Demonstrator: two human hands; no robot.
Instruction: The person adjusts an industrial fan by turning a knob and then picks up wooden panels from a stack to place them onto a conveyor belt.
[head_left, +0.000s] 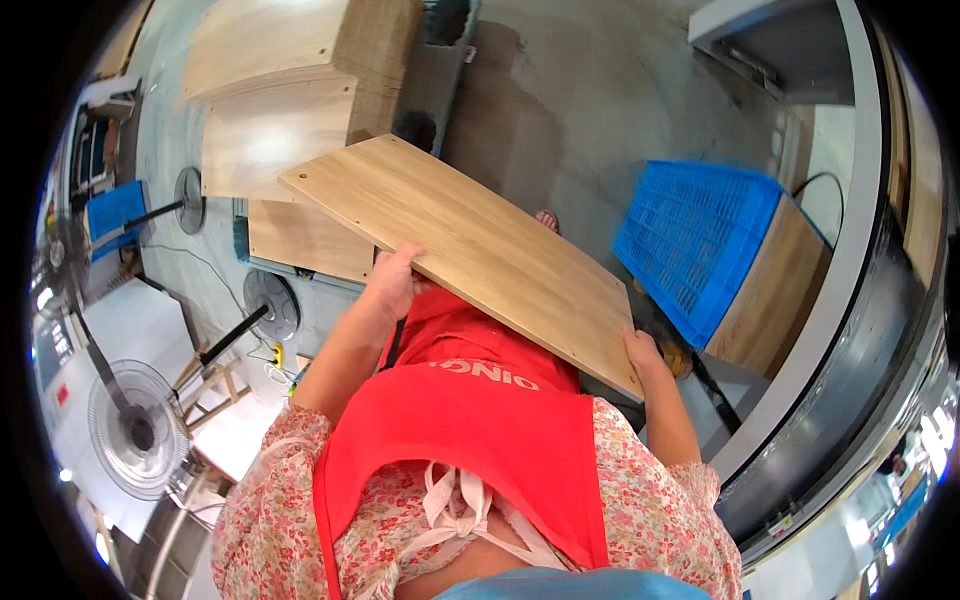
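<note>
A long wood-grain board (480, 250) with small holes near its ends is held in front of my red apron, slanting from upper left to lower right. My left hand (396, 280) grips its near long edge, thumb on top and fingers underneath. At the board's right end my right hand (643, 352) is closed round the short edge, its fingers mostly hidden below. The board's far left corner overlaps stacks of similar boards (275, 130) at the upper left.
A blue plastic crate (695, 235) stands on its side at the right, beside a wood-grain panel (768, 285). Beyond it runs a grey metal machine frame (800, 400). To the left are a fan (138, 430), round stand bases (272, 305) and a cable across the floor.
</note>
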